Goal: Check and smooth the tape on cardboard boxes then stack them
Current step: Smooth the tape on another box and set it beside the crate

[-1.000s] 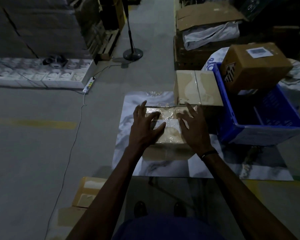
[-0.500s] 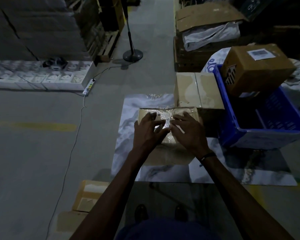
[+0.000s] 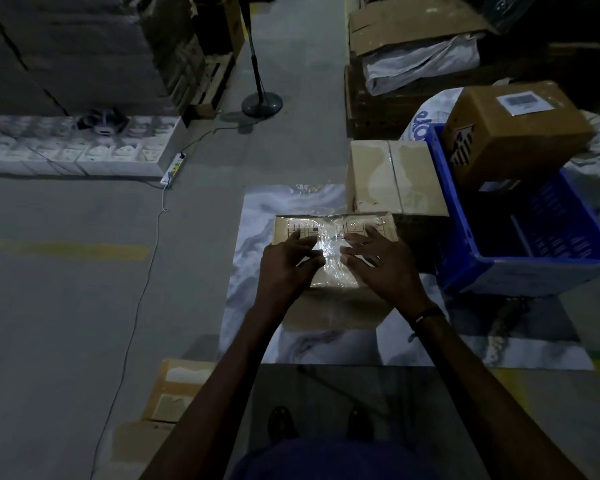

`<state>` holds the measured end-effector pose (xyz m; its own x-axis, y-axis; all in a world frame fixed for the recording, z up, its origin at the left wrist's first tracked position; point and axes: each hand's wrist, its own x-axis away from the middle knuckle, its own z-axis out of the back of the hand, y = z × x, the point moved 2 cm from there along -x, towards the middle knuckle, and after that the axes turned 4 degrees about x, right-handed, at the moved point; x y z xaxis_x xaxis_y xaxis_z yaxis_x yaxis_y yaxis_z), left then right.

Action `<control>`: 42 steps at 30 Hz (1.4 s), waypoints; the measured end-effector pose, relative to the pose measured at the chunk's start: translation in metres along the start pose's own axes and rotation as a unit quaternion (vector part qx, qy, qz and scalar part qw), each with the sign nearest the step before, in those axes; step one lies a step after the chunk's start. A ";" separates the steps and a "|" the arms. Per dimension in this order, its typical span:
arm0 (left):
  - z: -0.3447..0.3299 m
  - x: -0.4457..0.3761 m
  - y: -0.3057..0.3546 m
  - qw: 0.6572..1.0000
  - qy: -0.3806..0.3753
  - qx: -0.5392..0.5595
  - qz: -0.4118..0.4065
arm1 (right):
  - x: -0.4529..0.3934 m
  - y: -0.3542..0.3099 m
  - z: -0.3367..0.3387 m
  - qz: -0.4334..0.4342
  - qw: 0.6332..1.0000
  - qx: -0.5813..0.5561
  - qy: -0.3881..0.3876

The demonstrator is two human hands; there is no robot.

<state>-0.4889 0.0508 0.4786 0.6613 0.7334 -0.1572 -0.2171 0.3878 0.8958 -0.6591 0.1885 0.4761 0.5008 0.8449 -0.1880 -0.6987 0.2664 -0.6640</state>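
Both arms reach forward and down, converging. Left hand (image 3: pixel 288 263) flat, palm down, fingers spread and angled inward. Right hand (image 3: pixel 381 263) the same, mirrored, dark band on its wrist. Fingertips near each other, not touching. Neither grips anything.

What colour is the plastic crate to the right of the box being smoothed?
Blue; the crate shows clearly in the head view.

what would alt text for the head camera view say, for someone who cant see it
Both hands, left hand and right hand, press flat on the shiny tape atop a cardboard box on a marbled sheet. A second taped box and a blue crate sit to its right.
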 end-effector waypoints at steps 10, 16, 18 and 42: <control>-0.009 0.005 0.002 0.990 0.012 -0.131 -0.047 | 0.014 -0.011 -0.011 0.028 0.991 0.124 0.028; -0.009 0.004 0.003 0.998 0.015 -0.064 -0.012 | 0.008 -0.008 -0.004 0.011 0.991 0.129 0.035; -0.008 0.008 0.002 0.998 0.056 0.031 0.018 | 0.010 -0.003 -0.004 -0.002 0.994 0.086 0.069; -0.018 0.020 0.017 0.947 -0.032 -0.320 -0.005 | 0.009 0.005 0.005 -0.044 0.993 0.045 0.097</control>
<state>-0.4922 0.0825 0.4830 0.7027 0.7012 -0.1200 -0.5886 0.6678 0.4556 -0.6605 0.1994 0.4743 0.6444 0.7142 -0.2733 -0.6866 0.3829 -0.6180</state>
